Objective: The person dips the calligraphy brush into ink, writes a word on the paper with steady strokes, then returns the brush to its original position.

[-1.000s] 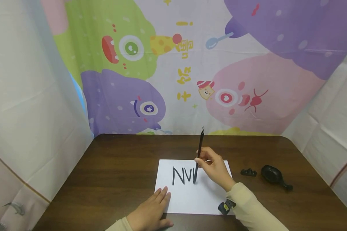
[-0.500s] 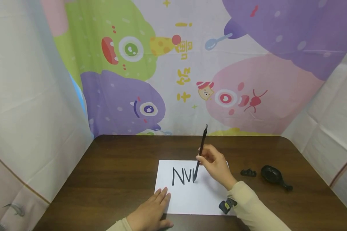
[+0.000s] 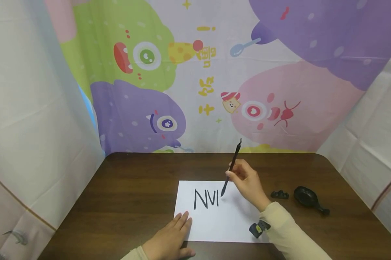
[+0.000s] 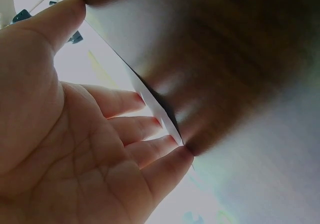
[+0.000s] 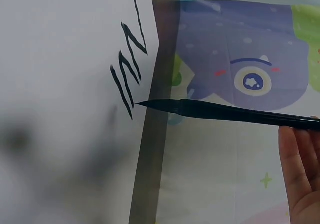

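Head view, table (image 3: pixel 133 191): dark wood, broad, carrying everything below.
Paper (image 3: pixel 221 227): white sheet lying flat at the table's near middle.
Left hand (image 3: pixel 169 236): fingers straight and slightly apart, resting on the sheet's left edge, apparently steadying it.
Right hand (image 3: pixel 247 182): fingers pinching the handle of the brush, above the paper's right half.
Brush (image 5: pixel 227 112): slim, black, tilted, tip down.
Dish (image 3: pixel 305 198): black, handled, right of the paper.
Letters (image 3: pixel 201 199): N, V and an upright I in black.
Small black rest (image 3: pixel 279 194): between paper and dish.
Brush tip: just right of the I; contact unclear. Lettering seems in hand, between strokes; the next likely calls for placing the tip lightly, clear of the I.
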`<state>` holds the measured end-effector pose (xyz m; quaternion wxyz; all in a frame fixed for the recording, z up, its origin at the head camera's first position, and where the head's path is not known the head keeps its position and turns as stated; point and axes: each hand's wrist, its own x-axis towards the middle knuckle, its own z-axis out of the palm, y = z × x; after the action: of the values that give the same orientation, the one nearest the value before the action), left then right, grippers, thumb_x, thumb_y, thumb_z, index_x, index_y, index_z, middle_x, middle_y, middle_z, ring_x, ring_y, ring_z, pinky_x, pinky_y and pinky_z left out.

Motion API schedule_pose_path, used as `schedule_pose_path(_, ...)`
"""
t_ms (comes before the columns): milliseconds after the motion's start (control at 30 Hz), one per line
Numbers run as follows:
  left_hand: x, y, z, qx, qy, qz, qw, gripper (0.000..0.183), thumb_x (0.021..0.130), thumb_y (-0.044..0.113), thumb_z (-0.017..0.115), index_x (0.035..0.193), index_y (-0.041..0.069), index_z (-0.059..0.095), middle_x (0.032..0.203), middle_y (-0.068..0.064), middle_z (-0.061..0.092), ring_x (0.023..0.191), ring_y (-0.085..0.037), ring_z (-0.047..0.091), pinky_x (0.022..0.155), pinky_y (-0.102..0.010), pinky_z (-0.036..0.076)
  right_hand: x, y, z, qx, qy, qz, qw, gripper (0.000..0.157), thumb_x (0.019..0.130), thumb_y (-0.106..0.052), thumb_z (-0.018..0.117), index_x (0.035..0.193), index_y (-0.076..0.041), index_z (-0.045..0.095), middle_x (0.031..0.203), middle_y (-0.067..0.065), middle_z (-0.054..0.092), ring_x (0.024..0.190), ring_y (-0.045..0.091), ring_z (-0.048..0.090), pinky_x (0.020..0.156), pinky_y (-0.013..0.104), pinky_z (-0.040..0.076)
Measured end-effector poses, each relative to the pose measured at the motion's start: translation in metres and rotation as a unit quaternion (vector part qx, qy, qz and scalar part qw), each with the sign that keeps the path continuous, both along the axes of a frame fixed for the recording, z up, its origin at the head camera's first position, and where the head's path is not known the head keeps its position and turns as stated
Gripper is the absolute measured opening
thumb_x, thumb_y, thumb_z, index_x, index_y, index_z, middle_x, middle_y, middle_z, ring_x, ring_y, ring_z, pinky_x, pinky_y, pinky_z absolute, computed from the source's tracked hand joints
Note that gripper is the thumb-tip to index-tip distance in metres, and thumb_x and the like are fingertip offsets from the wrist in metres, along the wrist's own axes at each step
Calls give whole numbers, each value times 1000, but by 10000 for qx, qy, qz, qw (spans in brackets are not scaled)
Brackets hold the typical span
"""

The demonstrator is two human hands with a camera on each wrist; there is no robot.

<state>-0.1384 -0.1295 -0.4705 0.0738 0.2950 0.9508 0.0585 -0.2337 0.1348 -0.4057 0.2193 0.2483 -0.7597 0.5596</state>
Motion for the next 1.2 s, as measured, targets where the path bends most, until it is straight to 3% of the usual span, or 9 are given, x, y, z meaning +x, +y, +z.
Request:
schedule_pose_path(167, 0, 0, -1, -45, -63, 15, 10000, 89, 83, 58, 66, 146, -1, 42, 155, -21, 36, 141, -41, 38, 113, -48, 39, -3, 4, 0, 0, 67, 14, 10000, 22, 84, 12, 67, 103, 10, 55, 78, 21, 65, 72, 37, 67, 63, 41, 61)
schedule_pose_path(533, -1, 0, -1, -67, -61, 15, 10000, 89, 84, 58, 66, 146, 0, 41, 156, -21, 35, 142, -40, 38, 114, -48, 38, -5, 5, -3, 84, 46, -214, 9997, 21, 84, 11, 67, 102, 8, 56, 78, 20, 65, 74, 40, 66, 64, 33, 61)
schedule_pose_path(833, 1, 1, 3, -11, -176, 84, 9998, 89, 83, 56, 67, 147, 0, 41, 156, -20, 35, 142, -40, 36, 114, -49, 37, -4, 0, -5, 113, 197, -332, 9992, 21, 83, 12, 68, 101, 10, 57, 80, 20, 66, 72, 24, 66, 65, 19, 57)
schedule_pose_path(1000, 1, 1, 3, 1, -159, 70, 9998, 89, 83, 57, 67, 146, 0, 41, 156, -20, 35, 142, -40, 36, 114, -49, 37, -6, -2, -8, 225, 330, -427, 9983, 21, 83, 11, 68, 102, 8, 58, 81, 18, 66, 74, 15, 66, 64, 19, 57)
schedule_pose_path(1200, 1, 0, 2, -21, -134, 48, 9999, 89, 84, 58, 66, 146, 0, 41, 156, -21, 35, 142, -40, 36, 114, -48, 37, -7, -4, -11, 392, 337, -581, 9970, 21, 83, 10, 69, 100, 7, 59, 80, 16, 67, 71, 14, 64, 62, 20, 56)
